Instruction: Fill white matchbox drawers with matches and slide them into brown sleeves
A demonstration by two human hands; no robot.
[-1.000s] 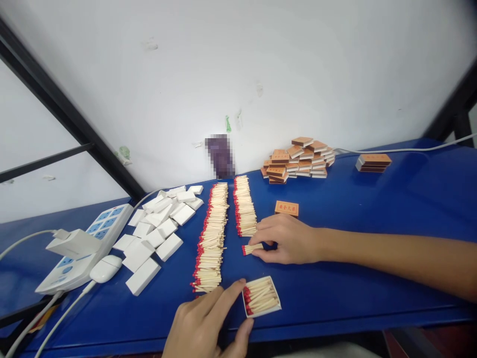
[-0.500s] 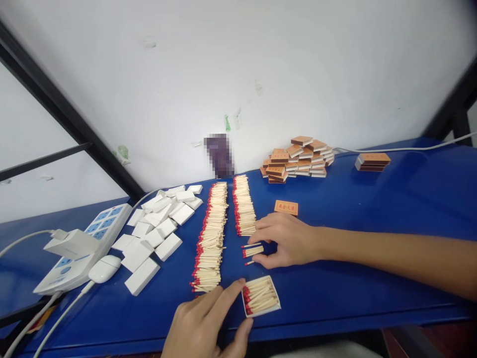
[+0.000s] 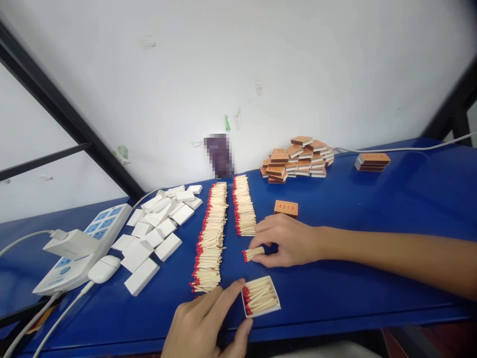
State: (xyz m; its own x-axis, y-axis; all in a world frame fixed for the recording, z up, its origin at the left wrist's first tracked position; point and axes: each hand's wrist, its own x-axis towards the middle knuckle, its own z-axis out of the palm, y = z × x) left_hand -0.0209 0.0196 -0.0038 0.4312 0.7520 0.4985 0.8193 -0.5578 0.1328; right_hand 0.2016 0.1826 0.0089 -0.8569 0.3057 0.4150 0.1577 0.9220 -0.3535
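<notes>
Matches [image 3: 254, 254] at my right hand [image 3: 285, 241] squeezed in since last frame: spread apart then, one small bunch now, pinched between thumb and fingertips mid-frame, ends hidden. Blue table [image 3: 328, 296] across lower frame, cut off both sides. Left: one power strip [image 3: 80, 263], part-covered by a charger [image 3: 71, 243], print unreadable. Left of centre: white boxes [image 3: 160, 216], overlapping, no firm count. Upper right of centre: matchbox pile [image 3: 303, 164], same problem. Centre: two match rows [image 3: 244, 209]. My left hand [image 3: 206, 323], bottom centre, thumb and forefinger spread at one open filled tray [image 3: 264, 313]; can't tell if gripping. Far right: one stack [image 3: 373, 159], looks like three. Single matchbox [image 3: 286, 207] behind right hand reads 安全火柴.
</notes>
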